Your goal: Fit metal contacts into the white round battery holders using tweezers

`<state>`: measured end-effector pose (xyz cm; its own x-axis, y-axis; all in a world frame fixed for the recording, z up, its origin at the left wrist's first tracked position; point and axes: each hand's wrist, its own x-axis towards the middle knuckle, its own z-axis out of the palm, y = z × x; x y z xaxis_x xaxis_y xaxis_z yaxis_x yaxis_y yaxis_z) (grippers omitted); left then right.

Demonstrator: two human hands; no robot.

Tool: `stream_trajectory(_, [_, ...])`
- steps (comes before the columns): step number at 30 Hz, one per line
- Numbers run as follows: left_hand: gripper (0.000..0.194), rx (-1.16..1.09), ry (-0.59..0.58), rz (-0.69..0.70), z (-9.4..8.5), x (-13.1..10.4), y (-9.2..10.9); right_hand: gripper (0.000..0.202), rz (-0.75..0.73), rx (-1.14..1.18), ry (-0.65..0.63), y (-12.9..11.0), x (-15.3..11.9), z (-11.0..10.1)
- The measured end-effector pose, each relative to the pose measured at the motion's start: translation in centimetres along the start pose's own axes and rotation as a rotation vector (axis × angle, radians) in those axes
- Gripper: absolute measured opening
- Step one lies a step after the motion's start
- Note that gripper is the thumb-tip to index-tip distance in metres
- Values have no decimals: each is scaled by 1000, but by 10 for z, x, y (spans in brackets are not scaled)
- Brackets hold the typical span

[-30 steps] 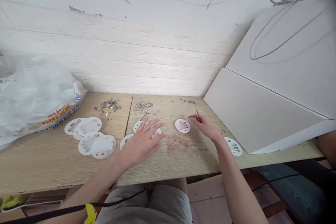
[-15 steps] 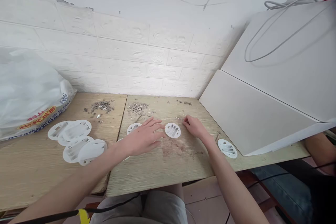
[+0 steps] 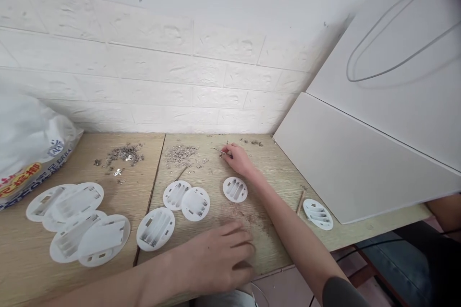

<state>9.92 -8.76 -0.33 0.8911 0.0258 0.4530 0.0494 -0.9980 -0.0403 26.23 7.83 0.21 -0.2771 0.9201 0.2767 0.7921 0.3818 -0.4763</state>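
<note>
My right hand (image 3: 235,158) is closed around a thin pointed metal tool (image 3: 218,150), its tip just right of a heap of small metal pieces (image 3: 182,155). In front of that hand lies a round white plastic part with long slots (image 3: 235,189). My left hand (image 3: 226,256), slightly blurred, hovers over the table's front edge with loosely bent fingers apart and nothing visible in it. Left of it lie more round white parts: a slotted one (image 3: 155,229), and an overlapping pair with a slotted one (image 3: 175,194) and a smoother-faced one (image 3: 196,204).
Overlapping white discs (image 3: 104,240) and a second metal heap (image 3: 126,154) are on the left, near a plastic bag (image 3: 32,148). At right, another disc (image 3: 317,214) and a thin stick (image 3: 300,201) lie beside a white board (image 3: 360,153). Another person's arm (image 3: 444,211) shows far right.
My right hand has moved left and away from me with the tool, toward the metal heap. My left hand has drawn back toward the front edge, uncovering white parts. The view has shifted.
</note>
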Motion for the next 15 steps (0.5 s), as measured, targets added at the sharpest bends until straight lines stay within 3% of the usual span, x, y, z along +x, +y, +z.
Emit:
stream_trajectory(2, [10, -53, 28, 17, 7, 3, 1, 17, 46, 60, 71, 6, -4, -3])
stream_trajectory(5, [15, -165, -22, -22, 13, 5, -2, 18, 91, 98, 117, 12, -8, -7])
stream_trajectory(15, [21, -370, -125, -106, 7, -1, -9, 23, 27, 17, -40, 5, -18, -5])
